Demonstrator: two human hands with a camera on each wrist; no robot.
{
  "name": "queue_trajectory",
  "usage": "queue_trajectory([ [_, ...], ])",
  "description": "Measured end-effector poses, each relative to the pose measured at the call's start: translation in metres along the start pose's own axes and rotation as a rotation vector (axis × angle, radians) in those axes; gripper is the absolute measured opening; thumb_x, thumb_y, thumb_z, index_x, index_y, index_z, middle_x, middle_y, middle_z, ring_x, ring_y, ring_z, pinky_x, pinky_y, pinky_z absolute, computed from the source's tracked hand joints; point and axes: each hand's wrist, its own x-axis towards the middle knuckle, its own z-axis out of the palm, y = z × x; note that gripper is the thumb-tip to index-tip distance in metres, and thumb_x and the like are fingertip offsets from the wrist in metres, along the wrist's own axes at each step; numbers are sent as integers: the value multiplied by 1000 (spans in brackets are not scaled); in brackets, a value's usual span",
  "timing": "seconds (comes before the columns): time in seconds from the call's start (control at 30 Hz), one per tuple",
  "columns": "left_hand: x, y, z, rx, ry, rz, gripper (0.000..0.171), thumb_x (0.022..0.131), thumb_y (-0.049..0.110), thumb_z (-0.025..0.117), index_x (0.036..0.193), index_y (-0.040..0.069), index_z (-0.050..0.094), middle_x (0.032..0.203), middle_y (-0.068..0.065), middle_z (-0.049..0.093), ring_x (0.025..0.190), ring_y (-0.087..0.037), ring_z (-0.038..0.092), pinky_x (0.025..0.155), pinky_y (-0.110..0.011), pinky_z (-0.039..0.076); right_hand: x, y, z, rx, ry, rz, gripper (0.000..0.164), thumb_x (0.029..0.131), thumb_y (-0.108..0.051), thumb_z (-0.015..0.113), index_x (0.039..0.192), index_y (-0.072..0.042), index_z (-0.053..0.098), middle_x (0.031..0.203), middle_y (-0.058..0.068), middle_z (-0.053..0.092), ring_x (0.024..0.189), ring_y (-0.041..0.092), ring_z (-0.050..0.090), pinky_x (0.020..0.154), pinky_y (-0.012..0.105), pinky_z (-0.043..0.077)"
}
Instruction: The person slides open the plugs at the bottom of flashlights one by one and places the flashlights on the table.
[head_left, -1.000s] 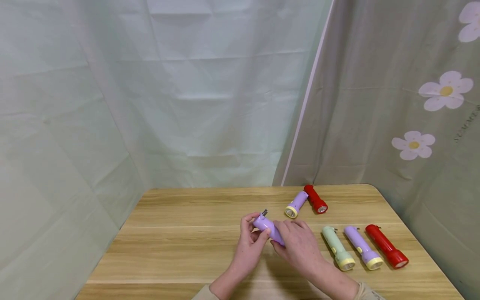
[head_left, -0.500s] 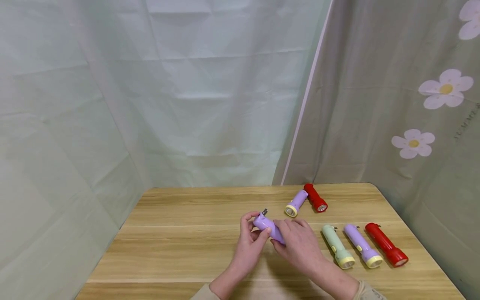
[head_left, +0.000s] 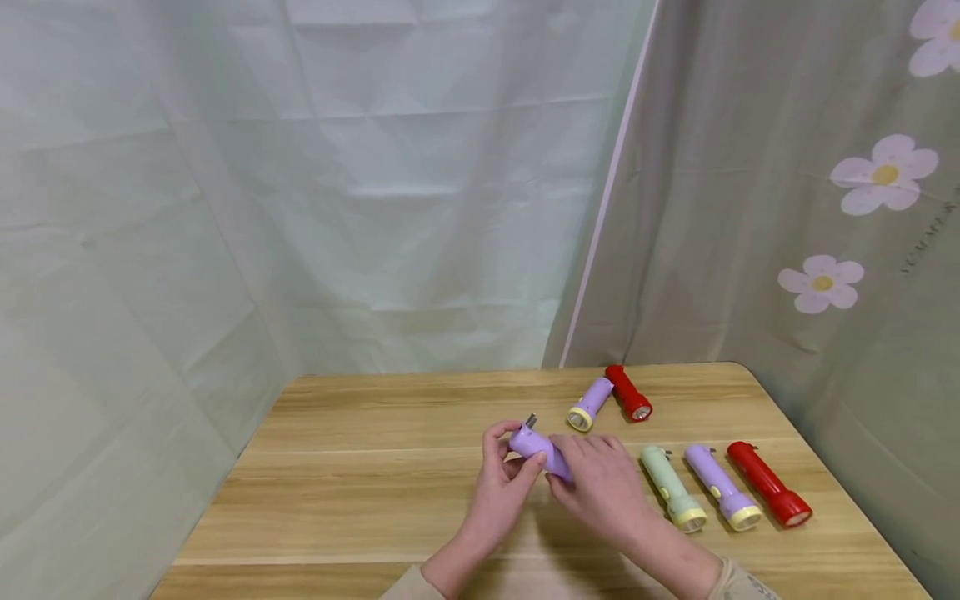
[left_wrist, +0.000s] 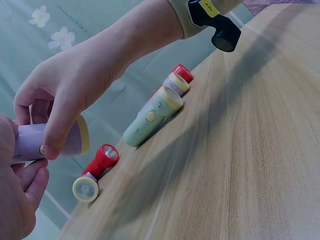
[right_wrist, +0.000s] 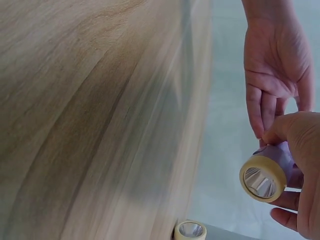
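Both hands hold a purple flashlight [head_left: 538, 450] above the middle of the table, its tail toward the left. Metal plug prongs [head_left: 531, 421] stick out from that tail end. My left hand [head_left: 501, 485] pinches the tail between thumb and fingers. Nearer the lamp end, my right hand [head_left: 600, 477] grips the body from above, covering the lamp in the head view. The right wrist view shows the flashlight's yellow lamp rim [right_wrist: 282, 179] and clear lens. In the left wrist view, the right thumb lies at the small yellow switch [left_wrist: 42, 149].
To the right lie a green flashlight [head_left: 672, 487], another purple flashlight [head_left: 720, 485] and a red flashlight [head_left: 768, 483], side by side. A short purple flashlight [head_left: 592, 400] and a short red one [head_left: 628, 392] lie at the back. Curtains [head_left: 435, 208] hang around the wooden table [head_left: 360, 483].
Both hands keep the same grip on the purple flashlight, which has hardly moved; its prongs show slightly more plainly. The head view has shifted a little.
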Motion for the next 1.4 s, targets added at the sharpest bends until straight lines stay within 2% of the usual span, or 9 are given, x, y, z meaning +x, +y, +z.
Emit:
queue_trajectory([
  [0.17, 0, 1, 0, -20, -47, 12, 51, 103, 16, 64, 144, 18, 35, 132, -17, 57, 107, -27, 69, 84, -31, 56, 1, 2, -4, -2, -16, 15, 45, 79, -31, 83, 117, -15, 66, 98, -1, 73, 87, 21, 69, 82, 43, 52],
  [0.43, 1, 5, 1, -1, -147, 34, 54, 105, 18, 61, 151, 22, 34, 147, -15, 50, 123, -28, 62, 99, -33, 52, 1, 11, -12, 7, -25, 63, 47, 77, -27, 87, 117, -11, 67, 100, 0, 73, 91, 19, 70, 89, 44, 52],
  [0.57, 1, 10, 2, 80, -165, 60, 59, 104, 21, 62, 155, 24, 33, 150, -13, 46, 125, -27, 60, 101, -35, 51, 0, 17, -17, 6, -29, 82, 49, 76, -27, 89, 117, -9, 68, 98, 1, 74, 88, 19, 70, 90, 45, 52],
  [0.67, 1, 14, 1, 214, -163, 89, 63, 103, 26, 64, 157, 23, 32, 150, -8, 46, 126, -26, 59, 101, -40, 51, -1, 23, -22, 7, -43, 107, 50, 76, -27, 89, 117, -8, 68, 98, 2, 74, 87, 19, 70, 90, 47, 51],
  [0.73, 0, 16, -1, 322, -162, 91, 65, 102, 32, 65, 157, 24, 31, 151, -2, 46, 126, -24, 58, 97, -42, 53, -2, 27, -26, 16, -63, 131, 50, 76, -27, 89, 118, -9, 68, 98, 1, 73, 85, 18, 69, 91, 48, 51],
  [0.87, -1, 18, -5, 602, -183, 142, 67, 101, 43, 64, 158, 26, 32, 152, 4, 46, 129, -21, 56, 87, -38, 56, -3, 34, -33, 33, -97, 189, 46, 77, -27, 88, 115, -11, 68, 91, -3, 69, 76, 15, 62, 88, 48, 51],
  [1.03, 1, 18, -10, 901, -240, 297, 67, 101, 43, 63, 157, 19, 34, 155, -4, 44, 136, -22, 50, 104, -44, 49, -4, 41, -42, 46, -131, 249, 43, 79, -29, 87, 115, -13, 69, 88, -5, 66, 72, 12, 57, 87, 47, 51],
  [1.2, 0, 17, -13, 1094, -304, 384, 65, 101, 46, 62, 157, 21, 40, 156, -5, 45, 139, -24, 48, 110, -48, 43, -4, 48, -46, 56, -163, 280, 46, 81, -30, 86, 118, -11, 69, 93, -2, 70, 75, 15, 62, 88, 49, 51],
  [1.4, -1, 14, -16, 1300, -361, 519, 62, 100, 52, 59, 154, 25, 45, 154, -4, 48, 138, -27, 48, 113, -52, 38, -4, 59, -51, 51, -150, 279, 42, 81, -28, 86, 116, -12, 70, 92, -1, 71, 72, 16, 62, 81, 49, 52],
])
